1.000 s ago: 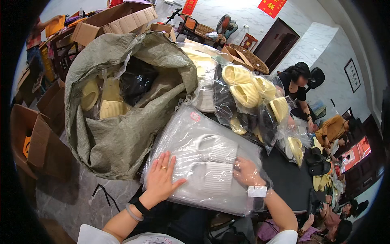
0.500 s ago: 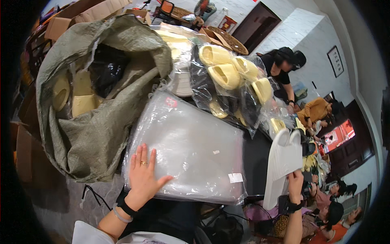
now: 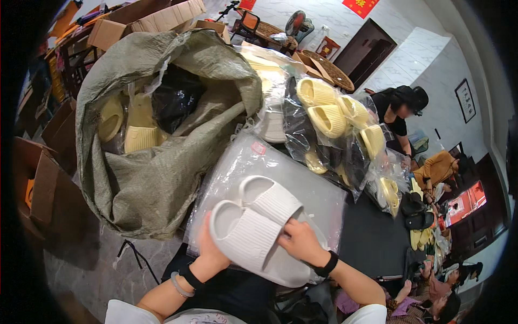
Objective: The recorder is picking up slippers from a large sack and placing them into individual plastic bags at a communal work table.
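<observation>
A pair of white slippers [image 3: 245, 237] with ribbed straps is held side by side, tilted, above a stack of clear plastic bags [image 3: 324, 189]. My right hand [image 3: 303, 240] grips the slippers, its fingers curled at the strap edges. At their left side, my left hand [image 3: 213, 248] holds the outer edge; its fingers are partly hidden and blurred. The bag stack lies flat on a black tabletop [image 3: 372, 232]. Several pale yellow slippers [image 3: 329, 120], wrapped in clear plastic, are piled behind the stack.
On the left, a large olive woven sack [image 3: 156, 186] gapes, with yellow slippers and a black bag inside. Cardboard boxes [image 3: 51, 189] stand beyond it. A person in black [image 3: 396, 116] leans over the table's far side; more people sit along the right.
The white slippers have come from the right to in front of me, over the bags, with my right hand. My left hand has left the bag stack and taken their edge. The view has shifted.
</observation>
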Tool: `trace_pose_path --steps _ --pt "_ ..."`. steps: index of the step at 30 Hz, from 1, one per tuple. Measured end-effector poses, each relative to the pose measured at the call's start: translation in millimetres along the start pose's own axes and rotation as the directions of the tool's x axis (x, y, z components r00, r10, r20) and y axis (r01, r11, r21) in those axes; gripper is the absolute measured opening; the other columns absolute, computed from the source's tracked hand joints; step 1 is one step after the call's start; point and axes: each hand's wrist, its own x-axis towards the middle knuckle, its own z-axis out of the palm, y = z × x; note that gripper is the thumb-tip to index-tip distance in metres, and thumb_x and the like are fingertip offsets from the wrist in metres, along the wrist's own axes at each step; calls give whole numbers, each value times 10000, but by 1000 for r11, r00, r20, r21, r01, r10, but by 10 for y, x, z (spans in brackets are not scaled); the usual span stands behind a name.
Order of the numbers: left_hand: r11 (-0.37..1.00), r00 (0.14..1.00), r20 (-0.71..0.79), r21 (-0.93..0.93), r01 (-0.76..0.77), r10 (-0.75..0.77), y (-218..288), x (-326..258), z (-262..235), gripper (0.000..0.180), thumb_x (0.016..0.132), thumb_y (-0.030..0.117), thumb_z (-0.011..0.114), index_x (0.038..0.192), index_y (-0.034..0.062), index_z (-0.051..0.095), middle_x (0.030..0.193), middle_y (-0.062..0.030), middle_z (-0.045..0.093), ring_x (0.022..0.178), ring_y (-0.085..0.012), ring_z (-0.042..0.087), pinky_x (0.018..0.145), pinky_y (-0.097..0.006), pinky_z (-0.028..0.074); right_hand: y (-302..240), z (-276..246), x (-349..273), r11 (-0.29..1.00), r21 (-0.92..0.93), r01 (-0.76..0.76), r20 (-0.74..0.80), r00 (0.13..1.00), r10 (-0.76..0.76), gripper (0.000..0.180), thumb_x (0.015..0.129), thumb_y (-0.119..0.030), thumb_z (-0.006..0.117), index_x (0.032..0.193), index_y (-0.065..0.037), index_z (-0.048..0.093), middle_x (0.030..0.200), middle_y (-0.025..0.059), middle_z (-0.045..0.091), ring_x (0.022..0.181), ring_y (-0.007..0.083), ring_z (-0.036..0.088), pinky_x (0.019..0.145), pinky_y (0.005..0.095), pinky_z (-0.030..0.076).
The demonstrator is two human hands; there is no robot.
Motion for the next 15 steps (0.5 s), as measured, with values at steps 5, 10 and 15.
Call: trace_pose_path --steps 5,10,15 --pt "797 995 -43 602 -47 91 -8 26 -25 660 799 462 564 1302 54 436 1415 -207 289 1324 -390 215 1057 -508 177 530 -99 -123 979 56 -198 -200 958 205 237 744 -182 613 941 -51 628 917 135 591 752 334 578 630 402 462" --pt "803 994 -53 594 -47 97 20 39 -44 695 782 477 581 1304 44 431 1423 -246 238 1324 -414 198 1054 -520 170 981 -334 -380 919 54 -391 -286 875 389 213 754 -105 581 933 7 611 899 185 581 791 340 573 667 375 452" --pt "804 996 -40 593 -42 81 36 59 -36 680 785 460 588 1306 52 431 1419 -260 234 1318 -439 189 1058 -518 167 428 -363 -205 968 165 -188 -168 962 215 244 739 -56 564 969 2 619 932 183 588 842 339 579 722 366 458"
